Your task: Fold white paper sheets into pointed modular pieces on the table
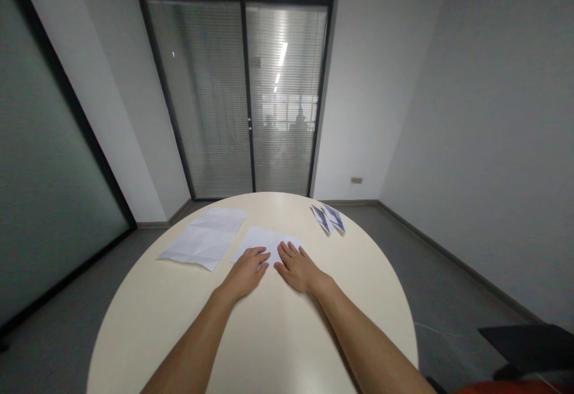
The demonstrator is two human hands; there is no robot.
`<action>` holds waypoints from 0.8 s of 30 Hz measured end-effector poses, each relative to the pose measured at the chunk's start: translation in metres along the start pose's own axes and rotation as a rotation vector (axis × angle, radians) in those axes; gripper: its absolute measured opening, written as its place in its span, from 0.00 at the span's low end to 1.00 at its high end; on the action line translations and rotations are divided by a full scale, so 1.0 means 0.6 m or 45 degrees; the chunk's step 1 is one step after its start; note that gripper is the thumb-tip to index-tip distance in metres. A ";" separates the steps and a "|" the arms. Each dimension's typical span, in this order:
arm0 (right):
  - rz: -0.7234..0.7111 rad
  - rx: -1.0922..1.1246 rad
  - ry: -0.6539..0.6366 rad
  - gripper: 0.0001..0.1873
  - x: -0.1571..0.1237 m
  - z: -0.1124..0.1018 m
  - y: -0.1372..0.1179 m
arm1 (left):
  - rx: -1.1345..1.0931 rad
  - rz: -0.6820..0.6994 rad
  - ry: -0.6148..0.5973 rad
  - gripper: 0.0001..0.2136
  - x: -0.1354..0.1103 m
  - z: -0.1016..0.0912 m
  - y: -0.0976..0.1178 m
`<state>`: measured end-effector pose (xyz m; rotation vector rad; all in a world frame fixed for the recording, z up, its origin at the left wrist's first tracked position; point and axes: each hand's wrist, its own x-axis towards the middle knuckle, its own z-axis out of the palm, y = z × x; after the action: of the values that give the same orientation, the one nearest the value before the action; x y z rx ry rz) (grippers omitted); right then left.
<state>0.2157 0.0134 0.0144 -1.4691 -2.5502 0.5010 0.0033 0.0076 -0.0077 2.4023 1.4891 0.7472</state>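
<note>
My left hand (pixel 246 271) and my right hand (pixel 296 265) lie flat side by side on the near edge of a white sheet of paper (pixel 268 240) in the middle of a round cream table (pixel 251 328). Both hands have their fingers stretched out and pressed down on the sheet; neither grips anything. A second, larger white sheet (pixel 204 237) with fold creases lies to the left of the first, apart from my hands.
Two small folded paper pieces with dark markings (pixel 329 218) rest near the table's far right edge. Beyond the table is a glass sliding door with blinds (pixel 244 95). A dark object (pixel 524 343) sits at the lower right on the grey floor.
</note>
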 end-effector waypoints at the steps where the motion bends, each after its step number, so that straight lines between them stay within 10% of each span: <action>1: 0.027 -0.006 0.014 0.38 0.000 0.001 0.002 | 0.006 0.008 0.001 0.18 -0.001 -0.002 0.002; 24: 0.270 -0.038 0.209 0.30 0.009 -0.003 0.046 | -0.099 0.139 -0.030 0.16 -0.010 -0.003 0.016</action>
<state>0.2360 0.0312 0.0061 -1.7252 -2.3001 0.3539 0.0076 -0.0025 -0.0038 2.4415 1.3040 0.7821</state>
